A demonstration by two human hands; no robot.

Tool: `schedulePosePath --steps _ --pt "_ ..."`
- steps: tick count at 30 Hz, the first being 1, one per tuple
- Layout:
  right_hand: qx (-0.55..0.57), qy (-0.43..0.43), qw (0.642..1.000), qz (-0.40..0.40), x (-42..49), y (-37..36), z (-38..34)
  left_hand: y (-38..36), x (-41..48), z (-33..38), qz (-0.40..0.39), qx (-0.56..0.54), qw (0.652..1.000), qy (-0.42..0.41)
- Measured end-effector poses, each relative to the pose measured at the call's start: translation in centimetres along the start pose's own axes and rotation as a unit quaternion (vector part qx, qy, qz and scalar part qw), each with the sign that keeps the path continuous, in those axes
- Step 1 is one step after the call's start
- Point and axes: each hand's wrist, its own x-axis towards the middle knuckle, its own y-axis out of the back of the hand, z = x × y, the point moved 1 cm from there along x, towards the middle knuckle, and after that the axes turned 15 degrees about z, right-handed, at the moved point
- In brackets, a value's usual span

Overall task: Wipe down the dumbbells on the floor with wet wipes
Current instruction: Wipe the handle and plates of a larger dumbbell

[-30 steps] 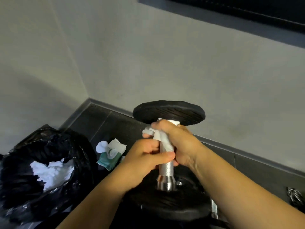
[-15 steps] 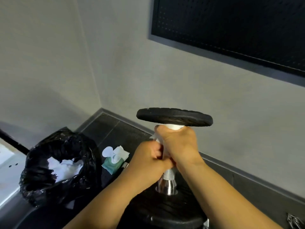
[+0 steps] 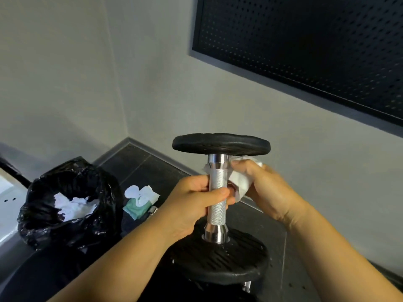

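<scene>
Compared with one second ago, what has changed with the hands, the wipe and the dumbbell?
The right hand, holding the wet wipe, slid off the knurled handle to its right side, under the top plate, baring the metal. The left hand still grips the handle's middle; the dumbbell stays upright; the black bin bag and wipes pack have not moved.

L hand (image 3: 192, 205) grips upright dumbbell (image 3: 218, 192) handle, R hand (image 3: 263, 190) holds wipe (image 3: 238, 184)

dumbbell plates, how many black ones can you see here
2, both on the upright dumbbell: the top plate at its upper end, the bottom plate at its base. More may be hidden underneath.
</scene>
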Motion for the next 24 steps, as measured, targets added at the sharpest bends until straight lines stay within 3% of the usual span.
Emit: schedulePosePath --steps 2,4,10,13,18,24 --pt "-0.038 -0.005 0.998 0.049 -0.6 1.2 -0.3 -0.2 -0.3 0.0 0.016 -0.012 1.0 0.003" --pt "-0.152 -0.002 0.986 0.061 -1.4 2.2 -1.0 -0.2 -0.5 0.1 0.039 -0.017 0.999 0.0" --pt "-0.371 0.001 0.927 -0.055 -4.0 1.1 -3.2 0.0 -0.2 0.7 0.116 -0.048 0.992 0.003" --pt "-0.365 -0.02 0.914 -0.178 -4.5 -1.3 -2.8 0.2 0.2 1.2 0.149 -0.045 0.988 -0.019" --pt "-0.193 -0.092 0.938 -0.274 -4.1 -1.0 -4.7 0.5 0.3 1.7 0.168 -0.012 0.985 -0.041" --pt "-0.452 0.01 0.857 -0.246 -2.8 -1.6 -3.1 0.0 0.2 1.4 0.168 -0.069 0.983 -0.021"
